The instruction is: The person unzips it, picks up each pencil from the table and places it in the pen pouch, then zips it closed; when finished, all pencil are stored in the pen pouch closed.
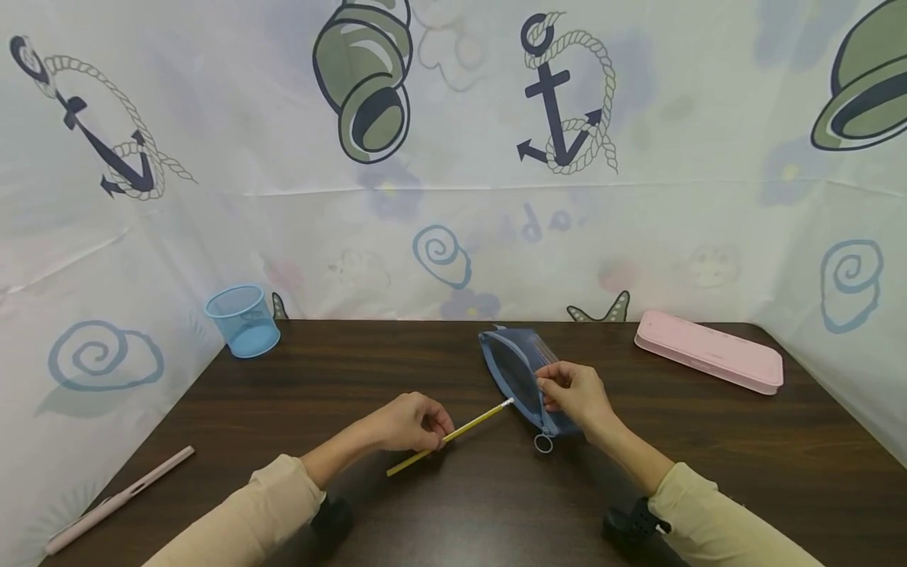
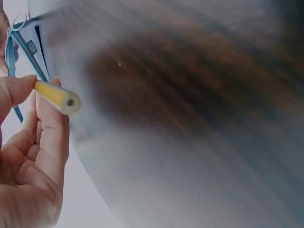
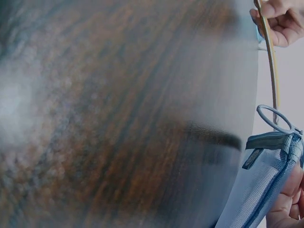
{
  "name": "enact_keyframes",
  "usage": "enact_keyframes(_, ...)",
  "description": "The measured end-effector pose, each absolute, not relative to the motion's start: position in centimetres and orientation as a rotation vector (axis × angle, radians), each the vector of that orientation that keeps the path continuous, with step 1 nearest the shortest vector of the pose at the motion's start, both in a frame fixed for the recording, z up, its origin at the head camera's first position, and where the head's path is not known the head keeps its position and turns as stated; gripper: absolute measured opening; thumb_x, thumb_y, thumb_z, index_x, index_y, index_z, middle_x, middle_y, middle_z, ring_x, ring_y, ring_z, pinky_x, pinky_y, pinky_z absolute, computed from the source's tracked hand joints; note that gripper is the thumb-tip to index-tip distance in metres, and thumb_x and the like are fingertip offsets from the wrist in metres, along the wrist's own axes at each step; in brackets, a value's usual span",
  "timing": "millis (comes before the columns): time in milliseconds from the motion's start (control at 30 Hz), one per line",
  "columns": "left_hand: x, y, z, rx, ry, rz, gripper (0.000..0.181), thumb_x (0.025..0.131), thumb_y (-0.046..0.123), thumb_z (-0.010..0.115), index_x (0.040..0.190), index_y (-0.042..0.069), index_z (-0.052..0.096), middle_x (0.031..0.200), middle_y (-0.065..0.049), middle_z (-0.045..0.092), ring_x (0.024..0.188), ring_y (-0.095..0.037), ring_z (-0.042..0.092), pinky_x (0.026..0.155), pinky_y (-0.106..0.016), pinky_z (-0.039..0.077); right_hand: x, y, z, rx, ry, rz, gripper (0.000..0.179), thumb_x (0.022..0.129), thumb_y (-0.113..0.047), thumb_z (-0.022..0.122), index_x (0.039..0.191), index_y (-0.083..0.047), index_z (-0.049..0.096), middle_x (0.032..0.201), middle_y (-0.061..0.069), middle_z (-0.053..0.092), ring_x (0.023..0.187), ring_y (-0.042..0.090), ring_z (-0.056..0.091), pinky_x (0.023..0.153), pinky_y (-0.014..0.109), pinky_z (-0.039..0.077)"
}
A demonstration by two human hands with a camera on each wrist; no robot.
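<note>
My left hand point(image 1: 414, 421) pinches a yellow pencil point(image 1: 475, 423) between thumb and fingers, its white eraser end pointing right toward a blue mesh zipper pouch point(image 1: 520, 370). In the left wrist view the pencil's flat, unsharpened end point(image 2: 71, 102) faces the camera. My right hand point(image 1: 575, 391) grips the near right edge of the pouch, whose mouth gapes toward the left. At the pouch's near corner hangs a zipper ring point(image 1: 543, 443), and the eraser tip is right at the pouch's opening edge. In the right wrist view the mesh side point(image 3: 259, 185) and the ring show beside my right fingers.
A pink pencil case point(image 1: 708, 352) lies at the back right of the dark wooden table point(image 1: 368, 362). At the back left stands a blue mesh cup point(image 1: 244, 323). A pale pink pen-shaped item point(image 1: 120, 500) lies by the left edge. A printed curtain surrounds the table.
</note>
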State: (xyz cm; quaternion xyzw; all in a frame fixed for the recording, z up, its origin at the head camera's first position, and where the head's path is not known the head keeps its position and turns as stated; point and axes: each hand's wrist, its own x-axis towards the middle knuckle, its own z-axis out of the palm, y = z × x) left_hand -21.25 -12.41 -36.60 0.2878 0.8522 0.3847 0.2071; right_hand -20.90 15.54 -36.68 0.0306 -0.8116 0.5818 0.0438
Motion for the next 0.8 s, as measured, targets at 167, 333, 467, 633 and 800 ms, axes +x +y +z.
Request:
enact_keyframes(167, -21.9, -11.7, -36.7, 0.62, 2.339, 1.194, 0.013, 0.082, -0.002, 0.063, 0.094, -0.003, 0.066, 0.077, -0.005, 0.066, 0.063, -0.011, 0.057, 0.057, -0.025, 0.052, -20.9, 15.5, -36.8, 0.097, -2.482, 1.781, 0.017, 0.088, -0.001, 0.062, 0.1, 0.011, 0.064, 0.073, 0.005, 0.063, 0.059, 0.009, 0.059, 0.056, 0.023, 0.055)
enact_keyframes(333, -22.6, -10.4, -36.7, 0.478, 2.336, 1.281, 0.015, 0.085, 0.001, 0.062, 0.099, -0.004, 0.066, 0.085, -0.01, 0.07, 0.075, -0.017, 0.067, 0.067, -0.031, 0.058, -21.1, 15.4, -36.8, 0.088, -2.477, 1.785, 0.016, 0.088, -0.001, 0.062, 0.1, 0.01, 0.064, 0.073, 0.006, 0.063, 0.059, 0.009, 0.059, 0.055, 0.022, 0.055)
enact_keyframes(467, -23.3, -9.3, -36.7, 0.402, 2.335, 1.333, 0.017, 0.085, 0.002, 0.063, 0.1, -0.004, 0.067, 0.087, -0.013, 0.071, 0.078, -0.02, 0.068, 0.069, -0.032, 0.058, -21.0, 15.4, -36.8, 0.093, -2.479, 1.775, 0.016, 0.088, -0.001, 0.063, 0.099, 0.01, 0.064, 0.072, 0.005, 0.062, 0.058, 0.008, 0.058, 0.055, 0.022, 0.055)
enact_keyframes(633, -23.8, -7.7, -36.5, 0.395, 2.31, 1.413, 0.019, 0.086, 0.003, 0.064, 0.102, -0.007, 0.066, 0.089, -0.016, 0.07, 0.081, -0.024, 0.069, 0.069, -0.033, 0.058, -21.1, 15.3, -36.8, 0.085, -2.471, 1.781, 0.016, 0.088, 0.0, 0.062, 0.099, 0.01, 0.064, 0.073, 0.007, 0.062, 0.058, 0.008, 0.058, 0.055, 0.022, 0.054)
enact_keyframes(800, -24.4, -6.3, -36.7, 0.352, 2.241, 1.53, 0.022, 0.086, 0.002, 0.065, 0.106, -0.009, 0.064, 0.095, -0.02, 0.069, 0.086, -0.029, 0.069, 0.072, -0.034, 0.058, -21.0, 15.3, -36.7, 0.073, -2.482, 1.781, 0.016, 0.088, -0.001, 0.062, 0.099, 0.01, 0.064, 0.073, 0.006, 0.063, 0.058, 0.008, 0.058, 0.055, 0.021, 0.054)
